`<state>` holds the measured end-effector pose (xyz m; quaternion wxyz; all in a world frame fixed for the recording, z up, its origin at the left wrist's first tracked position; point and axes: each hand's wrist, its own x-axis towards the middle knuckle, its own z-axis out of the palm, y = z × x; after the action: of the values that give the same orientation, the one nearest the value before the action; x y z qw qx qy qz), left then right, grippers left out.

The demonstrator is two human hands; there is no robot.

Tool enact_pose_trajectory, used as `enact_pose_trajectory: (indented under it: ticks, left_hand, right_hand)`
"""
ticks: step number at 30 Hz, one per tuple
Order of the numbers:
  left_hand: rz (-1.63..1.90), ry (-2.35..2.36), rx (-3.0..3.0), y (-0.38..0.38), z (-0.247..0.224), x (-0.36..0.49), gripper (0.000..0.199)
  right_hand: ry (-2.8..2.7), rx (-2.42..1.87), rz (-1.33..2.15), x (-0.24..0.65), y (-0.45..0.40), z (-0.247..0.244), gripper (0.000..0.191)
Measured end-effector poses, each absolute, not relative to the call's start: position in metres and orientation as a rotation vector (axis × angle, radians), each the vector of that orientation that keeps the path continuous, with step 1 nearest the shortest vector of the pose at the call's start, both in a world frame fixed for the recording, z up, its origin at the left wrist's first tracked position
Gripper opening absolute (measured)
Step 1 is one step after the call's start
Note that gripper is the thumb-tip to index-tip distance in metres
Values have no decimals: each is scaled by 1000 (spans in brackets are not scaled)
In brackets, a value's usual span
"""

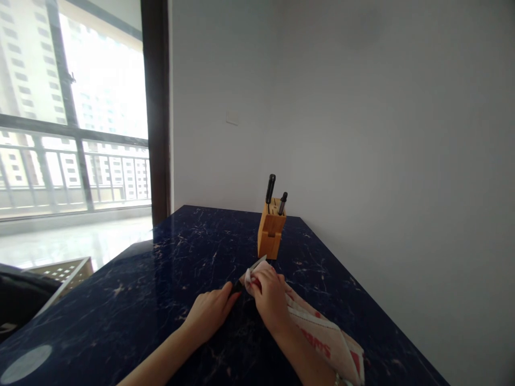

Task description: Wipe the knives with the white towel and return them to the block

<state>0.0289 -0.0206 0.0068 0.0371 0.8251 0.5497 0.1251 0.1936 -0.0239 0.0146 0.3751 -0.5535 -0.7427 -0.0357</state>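
My left hand (211,310) is closed around the black handle of a knife (257,262), whose blade points away and to the right. A white cloth with red print (317,332) is gripped in my right hand (269,294). Part of this cloth wraps over the blade near the handle, and the rest trails to the right along the table. My fingers and the cloth hide the middle of the blade. Just beyond its tip stands a wooden knife block (269,239) with two dark-handled tools in its top slots.
The dark blue marbled table (193,241) runs back to grey walls at the far end and right. A pale round patch (26,364) shows at its near left. Left of the table are a chair-like frame with black fabric (24,297) and a large window (104,107).
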Motion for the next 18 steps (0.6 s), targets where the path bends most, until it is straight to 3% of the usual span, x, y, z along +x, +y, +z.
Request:
enact_pose_trajectory:
  ticks: [18]
  left_hand:
    - [560, 1548, 2453, -16, -2, 31, 33]
  right_hand:
    - [-1869, -1252, -135, 185, -32, 18, 18]
